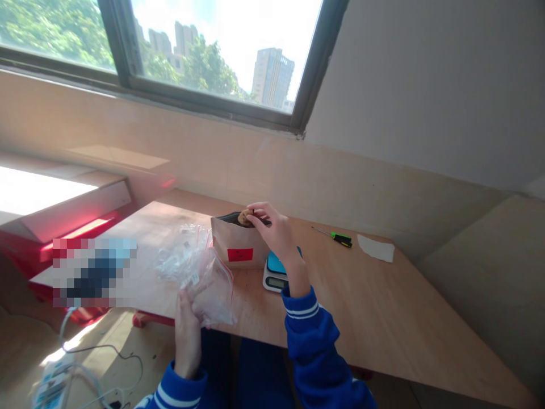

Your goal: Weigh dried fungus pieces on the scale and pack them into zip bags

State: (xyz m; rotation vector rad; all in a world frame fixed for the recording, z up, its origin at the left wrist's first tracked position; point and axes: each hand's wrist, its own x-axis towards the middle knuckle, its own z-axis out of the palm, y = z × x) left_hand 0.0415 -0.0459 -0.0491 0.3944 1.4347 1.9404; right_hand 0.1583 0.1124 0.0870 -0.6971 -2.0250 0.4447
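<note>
A brown round lump like a cookie or dried mushroom (pixel 245 217) is pinched in the fingers of my right hand (pixel 272 227), at the mouth of a kraft paper bag (pixel 240 241) with a red label. The bag stands upright with its top open; what lies inside is hidden. My left hand (pixel 188 321) is closed on a clear zip-lock bag (pixel 215 289) with a red seal line, held near the table's front edge. Right of the paper bag, partly behind my right wrist, sits a small digital scale (pixel 276 278) with a blue top.
More clear plastic bags (pixel 179 255) lie heaped left of the paper bag. A green and black screwdriver (pixel 340 238) and a white paper piece (pixel 376 249) lie at the back right of the wooden table (pixel 361 307). Cables (pixel 114 349) and a power strip (pixel 51 386) are on the floor.
</note>
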